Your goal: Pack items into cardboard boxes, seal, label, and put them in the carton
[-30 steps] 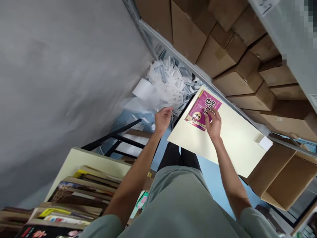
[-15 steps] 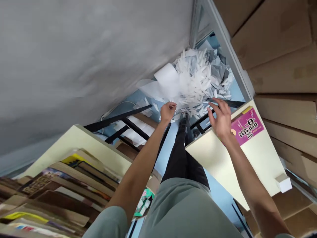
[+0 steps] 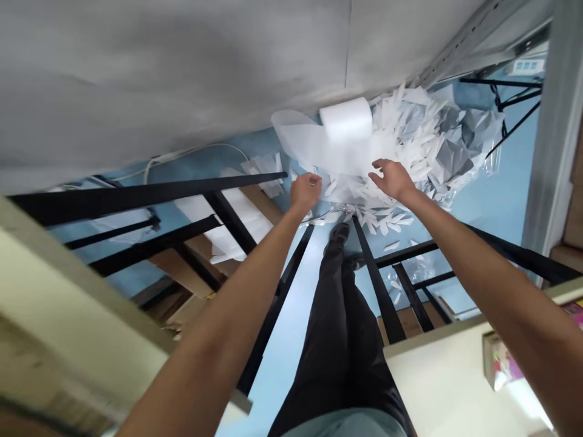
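My left hand [image 3: 305, 189] is closed in a loose fist just above a heap of white paper strips [image 3: 410, 133] on the blue floor; whether it holds anything is hidden. Beside it, my right hand [image 3: 390, 178] reaches toward the same heap, fingers curled and apart, at the edge of a translucent plastic sheet [image 3: 314, 142]. A white roll [image 3: 346, 118] lies behind that sheet. My black-trousered legs [image 3: 341, 328] stretch out below both arms. A pink book [image 3: 574, 311] shows at the right edge on a cream table [image 3: 437, 376].
Black metal table frames [image 3: 173, 200] stand on either side of my legs. A grey wall [image 3: 182, 73] fills the upper left. Another cream tabletop [image 3: 54, 273] sits at the lower left. Cardboard pieces [image 3: 182, 273] lie under the left frame. A metal shelf post [image 3: 551, 152] rises at the right.
My view has tipped down and forward toward the floor heap. My right hand left the pink book and swung over to the paper heap. The left hand stayed near the heap, still closed.
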`<action>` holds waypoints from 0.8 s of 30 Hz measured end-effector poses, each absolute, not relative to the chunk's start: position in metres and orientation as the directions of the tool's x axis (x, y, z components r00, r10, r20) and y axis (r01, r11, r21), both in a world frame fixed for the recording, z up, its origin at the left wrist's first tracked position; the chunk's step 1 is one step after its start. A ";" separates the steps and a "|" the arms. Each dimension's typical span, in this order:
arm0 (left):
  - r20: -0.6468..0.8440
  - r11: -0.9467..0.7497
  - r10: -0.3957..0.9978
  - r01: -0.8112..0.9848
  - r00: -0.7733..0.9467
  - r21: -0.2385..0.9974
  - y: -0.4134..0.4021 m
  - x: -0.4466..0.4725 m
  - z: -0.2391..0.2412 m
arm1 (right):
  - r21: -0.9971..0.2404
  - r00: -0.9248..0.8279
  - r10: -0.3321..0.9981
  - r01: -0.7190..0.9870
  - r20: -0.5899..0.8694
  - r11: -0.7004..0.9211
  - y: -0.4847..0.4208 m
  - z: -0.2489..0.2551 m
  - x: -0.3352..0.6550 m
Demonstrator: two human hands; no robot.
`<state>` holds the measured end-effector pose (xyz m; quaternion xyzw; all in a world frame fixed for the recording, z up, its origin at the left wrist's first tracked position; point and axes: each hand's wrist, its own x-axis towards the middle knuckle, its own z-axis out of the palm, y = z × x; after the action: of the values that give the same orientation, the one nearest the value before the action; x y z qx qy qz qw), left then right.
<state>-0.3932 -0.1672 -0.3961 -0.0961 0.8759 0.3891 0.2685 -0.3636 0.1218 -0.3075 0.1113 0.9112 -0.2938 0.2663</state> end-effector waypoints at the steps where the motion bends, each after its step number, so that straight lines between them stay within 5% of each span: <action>1: -0.541 0.689 0.036 -0.371 -0.840 0.622 -0.173 -0.396 -0.412 | -0.472 -0.831 0.059 0.370 -0.553 0.800 0.122 -0.327 -0.372; 12: -0.481 0.598 0.148 -0.309 -0.864 0.740 -0.176 -0.426 -0.550 | -0.389 -0.792 0.074 0.376 -0.605 0.841 0.102 -0.499 -0.434; 19: -0.546 0.515 0.135 -0.412 -0.827 0.751 -0.147 -0.403 -0.627 | -0.449 -0.856 0.025 0.296 -0.516 0.843 0.123 -0.560 -0.460; 24: -0.612 0.430 0.145 -0.507 -0.778 0.747 -0.125 -0.377 -0.656 | -0.309 -0.790 0.066 0.313 -0.610 0.898 0.142 -0.592 -0.475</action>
<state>-0.3768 -0.1255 -0.6557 -0.1153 0.7854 0.5215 0.3129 -0.4748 0.1418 -0.5924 0.1023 0.9245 -0.2009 0.3074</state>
